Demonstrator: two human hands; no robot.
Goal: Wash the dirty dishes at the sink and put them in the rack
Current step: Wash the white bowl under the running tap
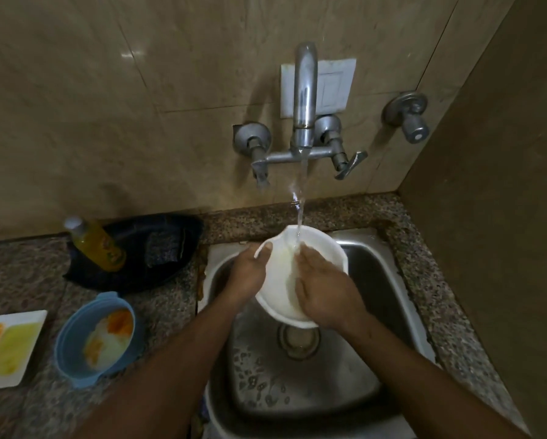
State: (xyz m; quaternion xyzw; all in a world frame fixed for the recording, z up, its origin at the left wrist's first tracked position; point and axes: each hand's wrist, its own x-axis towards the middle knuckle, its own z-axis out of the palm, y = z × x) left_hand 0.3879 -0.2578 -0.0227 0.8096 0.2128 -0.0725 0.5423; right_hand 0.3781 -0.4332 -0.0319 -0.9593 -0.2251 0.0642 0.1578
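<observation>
The left hand (pixel 250 274) grips the round white plastic bowl's (pixel 281 299) rim under running water. The right hand's (pixel 324 293) fingers (pixel 303 258) lie straight inside it. The yellow bottle's (pixel 96 245) label is unreadable.

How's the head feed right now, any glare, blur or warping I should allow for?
Head view: dim overall, corners darkest; wide-angle bending at the wall edges; glare on the tap; the white bowl is washed out under the water; the left hand and right hand are slightly soft.

The white plate (pixel 10 346) runs off the left edge, and the sink (pixel 373 258) is cut by the bottom edge. The hands hide part of the white bowl (pixel 319 248) — the right hand (pixel 326 293) covers its inside. The yellow bottle (pixel 96 245) label is too blurred to read.
</observation>
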